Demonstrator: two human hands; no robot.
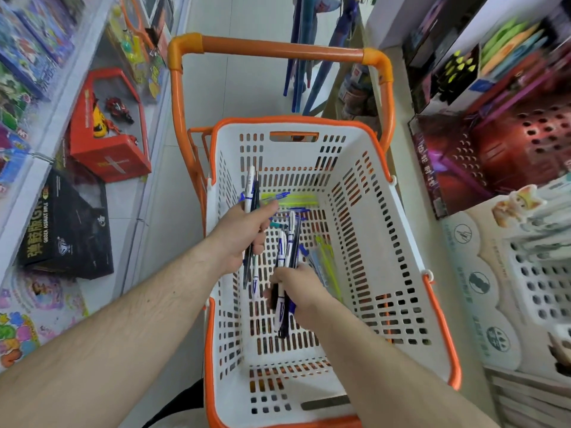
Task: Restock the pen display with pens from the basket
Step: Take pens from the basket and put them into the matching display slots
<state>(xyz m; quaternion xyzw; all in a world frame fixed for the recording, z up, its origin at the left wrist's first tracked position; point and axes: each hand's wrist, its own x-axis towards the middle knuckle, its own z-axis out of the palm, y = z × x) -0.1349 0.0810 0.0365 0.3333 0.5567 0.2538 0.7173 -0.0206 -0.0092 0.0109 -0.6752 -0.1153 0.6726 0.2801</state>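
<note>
A white slotted plastic basket with an orange rim (411,242) sits on an orange cart. Over its left side, the left hand (244,236) grips a bundle of white and dark pens (251,196). Mid-basket, the right hand (296,288) clasps another white-and-blue pen bunch (285,251). Loose yellow-green and blue pens (290,199) lie along the far edge.

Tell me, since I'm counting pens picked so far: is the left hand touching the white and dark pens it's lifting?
Touching. The head view shows the left hand with fingers curled round the white and dark pens.
</note>
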